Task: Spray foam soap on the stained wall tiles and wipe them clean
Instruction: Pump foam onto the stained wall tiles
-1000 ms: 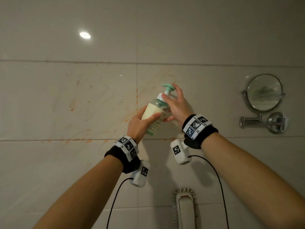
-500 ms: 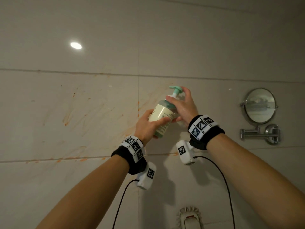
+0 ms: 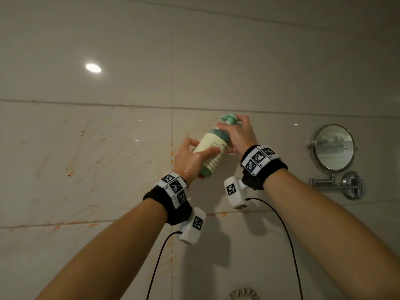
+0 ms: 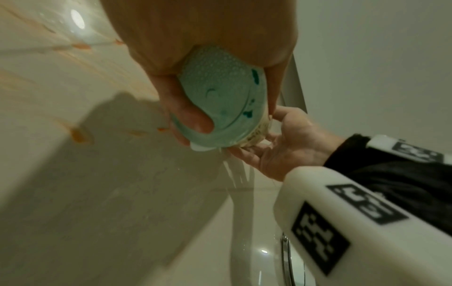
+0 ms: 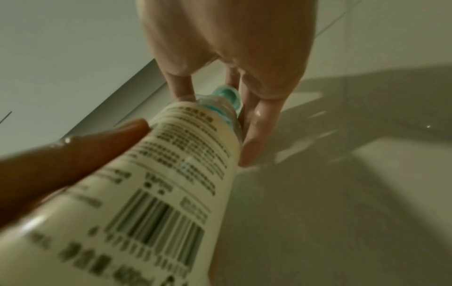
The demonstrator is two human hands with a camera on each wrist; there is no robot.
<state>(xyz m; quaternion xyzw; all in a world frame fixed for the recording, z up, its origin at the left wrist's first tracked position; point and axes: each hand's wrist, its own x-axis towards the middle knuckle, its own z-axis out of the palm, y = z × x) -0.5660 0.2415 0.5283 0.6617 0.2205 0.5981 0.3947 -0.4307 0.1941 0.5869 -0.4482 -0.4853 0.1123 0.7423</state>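
Right hand [image 3: 239, 133] shifted up onto the pump head [image 3: 229, 119], fingers seemingly hooked over it; bottle [image 3: 211, 151] raised slightly.

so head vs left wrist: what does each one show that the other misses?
Head only: the teal pump head under the right hand's fingers, the round wall mirror and the long orange streaks across the wall tiles.
Left wrist only: the soap bottle's dimpled teal base.
Both: the left hand gripping the bottle's lower body, the right hand against the bottle, and orange spots along the grout.
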